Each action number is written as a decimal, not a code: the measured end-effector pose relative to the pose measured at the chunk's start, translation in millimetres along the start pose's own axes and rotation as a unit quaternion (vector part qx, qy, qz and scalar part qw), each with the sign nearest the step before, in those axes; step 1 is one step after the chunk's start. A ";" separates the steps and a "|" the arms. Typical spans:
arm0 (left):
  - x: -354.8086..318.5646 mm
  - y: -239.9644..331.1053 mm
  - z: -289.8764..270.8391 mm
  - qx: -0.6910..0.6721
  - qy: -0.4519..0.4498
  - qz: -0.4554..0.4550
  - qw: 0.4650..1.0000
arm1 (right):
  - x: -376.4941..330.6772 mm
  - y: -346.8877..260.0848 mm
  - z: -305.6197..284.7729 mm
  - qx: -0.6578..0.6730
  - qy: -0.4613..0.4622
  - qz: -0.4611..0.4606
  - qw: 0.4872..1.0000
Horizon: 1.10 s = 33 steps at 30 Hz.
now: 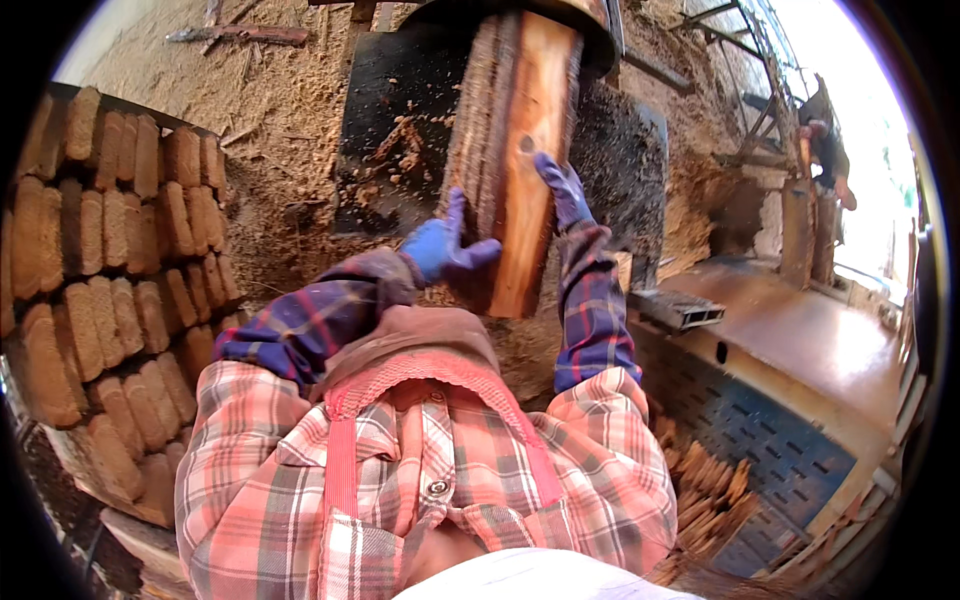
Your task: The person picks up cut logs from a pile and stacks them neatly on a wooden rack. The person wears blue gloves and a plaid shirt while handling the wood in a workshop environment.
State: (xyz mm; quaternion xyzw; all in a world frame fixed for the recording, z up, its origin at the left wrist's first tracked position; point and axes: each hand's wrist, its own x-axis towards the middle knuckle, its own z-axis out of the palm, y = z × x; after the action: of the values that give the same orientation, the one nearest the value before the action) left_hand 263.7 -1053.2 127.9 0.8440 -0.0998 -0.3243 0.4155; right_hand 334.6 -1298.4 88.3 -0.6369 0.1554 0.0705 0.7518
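A long wooden slab [528,180] lies lengthwise in front of me, its smooth reddish-yellow face up and a rough, bark-like strip along its left side. Its far end runs beneath a dark rounded housing [600,35]. My left hand [440,245], in a blue-purple glove, is beside the slab's left edge, thumb and forefinger spread wide. On the opposite edge, my gloved right hand [566,190] grips the slab, one digit resting on the face near a dark knot; its other fingers are partly hidden. Under the slab is a black metal plate [385,130] scattered with wood chips.
Stacked rough wood pieces [120,230] stand at the left. To the right are a brown tabletop [800,340], a rectangular metal tube end [685,310] and a blue slotted panel [750,410]. Thin wood offcuts [705,490] lie below it. Sawdust [285,100] covers the ground; another person [828,150] is far right.
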 end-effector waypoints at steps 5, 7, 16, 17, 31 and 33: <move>-52.3 -74.6 -65.2 0.052 0.101 0.040 0.993 | -37.9 59.3 87.4 0.237 -0.057 0.075 0.967; -63.6 -44.1 -64.9 -0.030 0.008 -0.075 0.997 | -64.7 56.4 107.7 0.020 -0.033 0.047 0.998; -123.4 -14.5 101.0 -0.615 -0.279 -0.156 0.721 | -338.6 -14.8 -1.9 -0.005 0.036 0.105 0.994; -123.0 4.5 115.2 -0.655 -0.307 -0.131 0.678 | -382.3 -7.5 5.1 -0.062 0.093 0.100 0.989; -403.7 285.1 343.4 -0.224 -0.663 0.452 0.554 | -862.1 -30.9 7.6 0.167 0.723 -0.275 0.611; -426.9 281.6 330.7 -0.188 -0.705 0.436 0.527 | -934.2 -41.9 -21.4 -0.021 0.800 -0.317 0.508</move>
State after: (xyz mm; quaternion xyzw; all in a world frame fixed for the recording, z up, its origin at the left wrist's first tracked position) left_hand -244.9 -1255.6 394.9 0.0944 -0.6529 -0.6031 0.4483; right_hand -535.6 -1241.0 426.6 -0.4455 0.4770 -0.7093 0.2663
